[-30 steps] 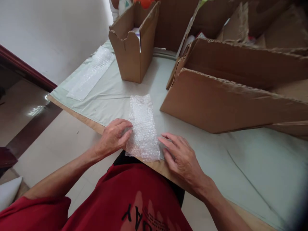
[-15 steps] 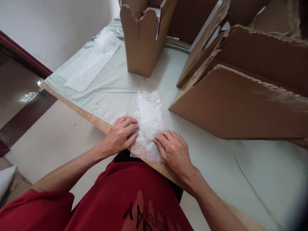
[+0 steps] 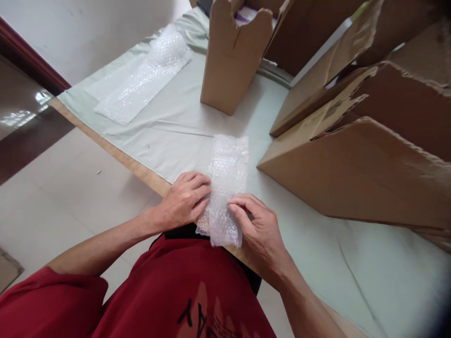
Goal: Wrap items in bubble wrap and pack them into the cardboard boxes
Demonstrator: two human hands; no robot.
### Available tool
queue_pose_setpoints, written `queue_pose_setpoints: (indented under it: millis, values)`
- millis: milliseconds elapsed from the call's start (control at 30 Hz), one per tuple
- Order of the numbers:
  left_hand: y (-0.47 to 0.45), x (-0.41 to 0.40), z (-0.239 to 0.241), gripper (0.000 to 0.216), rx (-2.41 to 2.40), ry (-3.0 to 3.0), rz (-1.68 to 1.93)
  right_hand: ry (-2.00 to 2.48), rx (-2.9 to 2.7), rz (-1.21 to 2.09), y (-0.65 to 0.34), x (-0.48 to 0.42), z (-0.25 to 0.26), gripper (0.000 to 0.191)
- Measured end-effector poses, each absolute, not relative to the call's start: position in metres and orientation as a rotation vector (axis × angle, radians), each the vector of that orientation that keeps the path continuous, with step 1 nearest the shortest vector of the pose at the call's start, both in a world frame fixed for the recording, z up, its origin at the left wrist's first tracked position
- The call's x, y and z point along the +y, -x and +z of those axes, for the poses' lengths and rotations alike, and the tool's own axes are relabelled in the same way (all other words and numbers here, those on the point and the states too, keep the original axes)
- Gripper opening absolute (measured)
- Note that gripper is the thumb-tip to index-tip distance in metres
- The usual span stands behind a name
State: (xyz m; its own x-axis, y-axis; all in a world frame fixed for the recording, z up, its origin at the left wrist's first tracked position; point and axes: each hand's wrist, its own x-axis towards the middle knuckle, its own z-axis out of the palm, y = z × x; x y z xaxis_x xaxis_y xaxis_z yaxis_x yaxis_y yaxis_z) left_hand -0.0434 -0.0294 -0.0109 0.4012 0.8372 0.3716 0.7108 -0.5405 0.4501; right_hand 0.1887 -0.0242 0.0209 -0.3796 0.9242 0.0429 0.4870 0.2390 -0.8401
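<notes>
A layered strip of bubble wrap [image 3: 229, 173] lies across the near edge of the cloth-covered table [image 3: 176, 112]. The left hand [image 3: 188, 197], loosely curled and gripping nothing, rests fingertips on its left side; the right hand [image 3: 260, 225] has thumb and forefinger nearly together on its right side, whether pinching it I cannot tell. Farther left lies another bubble-wrap piece [image 3: 141, 82]; a narrow cardboard box [image 3: 232, 70] stands beyond, larger cardboard holders [image 3: 366, 173] right.
</notes>
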Motion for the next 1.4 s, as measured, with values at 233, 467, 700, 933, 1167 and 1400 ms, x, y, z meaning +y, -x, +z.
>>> queue_pose_setpoints:
  millis: [233, 467, 700, 933, 1167, 1400]
  values:
    - [0.051, -0.024, -0.01, 0.027, 1.287, -2.351, 0.842, 1.32, -2.223, 0.926, -0.183, -0.025, 0.015, 0.024]
    - [0.04, -0.021, -0.01, 0.024, 1.409, -2.28, 0.986, 1.271, -2.268, 0.925, -0.179, -0.023, 0.016, 0.03]
    - [0.026, -0.015, -0.01, 0.019, 1.626, -2.338, 0.866, 1.15, -2.271, 0.723, -0.189, -0.021, 0.019, 0.028]
    - [0.023, -0.017, -0.011, 0.021, 1.623, -2.373, 0.911, 1.05, -2.541, 0.366, -0.194, -0.021, 0.006, 0.025]
    - [0.027, -0.017, 0.013, 0.014, 1.67, -2.46, 0.88, 1.058, -2.657, 0.264, -0.192, -0.032, -0.004, 0.05]
    - [0.008, 0.042, 0.015, 0.034, 1.281, -2.842, 0.585, 1.087, -2.671, 0.285, -0.192, -0.033, -0.01, 0.058]
